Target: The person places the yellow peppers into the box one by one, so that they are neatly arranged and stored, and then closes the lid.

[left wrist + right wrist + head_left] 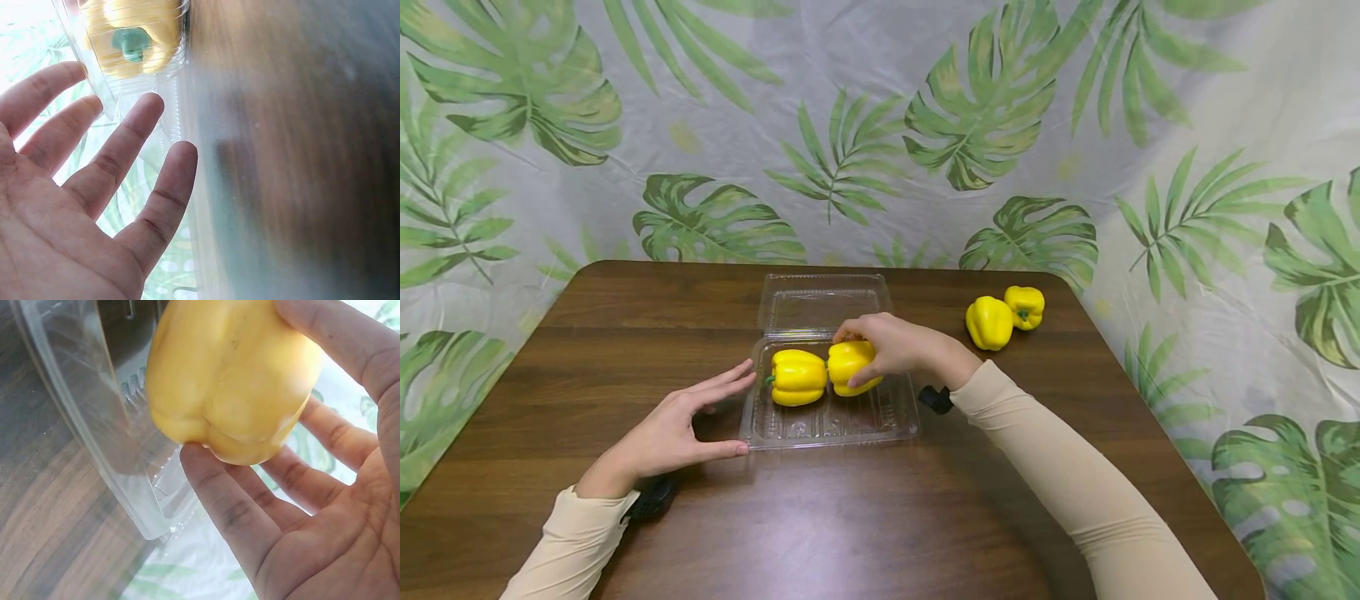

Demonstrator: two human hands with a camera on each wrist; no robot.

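Dark brown wood grain runs across the table (625,333), which has rounded far corners and stands before a pale cloth backdrop (865,125) printed with green palm and monstera leaves; the cloth hangs behind and drapes down both sides.

One clear plastic clamshell box (831,417) sits near the table's middle, its hinged lid (823,302) laid open and flat toward the backdrop.

Four yellow bell peppers in all. Two lie in the box tray: one pepper (796,377) on its side at the left with its green stem pointing left, and a second pepper (848,365) touching it. Two loose peppers (1004,317) rest against each other near the far right corner, well apart from the box.

The right hand (891,346) grasps the second pepper, fingers and thumb curled round it. The left hand (681,425) has its fingers straight and holds nothing, with its fingertips at the box's left edge.
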